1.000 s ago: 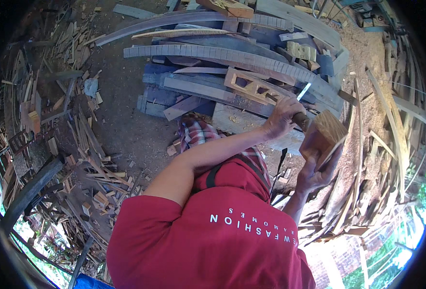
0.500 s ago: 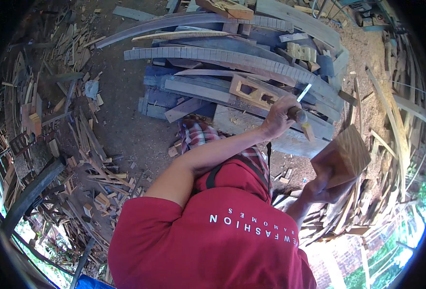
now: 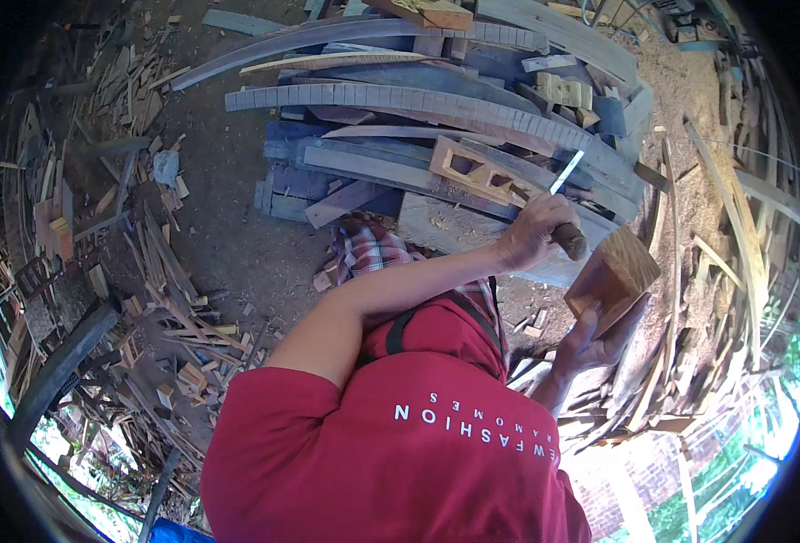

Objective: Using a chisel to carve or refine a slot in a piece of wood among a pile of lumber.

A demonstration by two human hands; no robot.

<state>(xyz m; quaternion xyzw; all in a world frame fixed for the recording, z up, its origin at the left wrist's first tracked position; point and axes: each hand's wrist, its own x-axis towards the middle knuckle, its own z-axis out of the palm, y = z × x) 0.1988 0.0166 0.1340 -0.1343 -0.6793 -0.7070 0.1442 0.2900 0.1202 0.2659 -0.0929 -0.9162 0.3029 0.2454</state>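
My left hand [image 3: 538,232] is wrapped round the wooden handle of a chisel [image 3: 571,242]. Its bright narrow blade reaches away from me over the planks; I cannot tell whether the tip touches anything. A squared brown wooden block [image 3: 613,282] is held in my right hand [image 3: 592,342], with the fingers along its near underside. The block is tilted and sits just right of the chisel's handle end, with a small gap showing. Beside my left hand, a light wooden piece with cut-out openings [image 3: 472,172] lies on the planks, partly hidden by the hand.
Ahead lies a stack of grey planks [image 3: 364,166] with a curved, notched strip [image 3: 382,98] across it. A reddish wood block [image 3: 432,13] rests at the far end. Scrap wood [image 3: 196,376] is heaped at left, and long offcuts [image 3: 739,235] stand at right.
The wooden block in my right hand has moved left and slightly up, closer to the chisel handle. My left hand has shifted slightly, still gripping the chisel.
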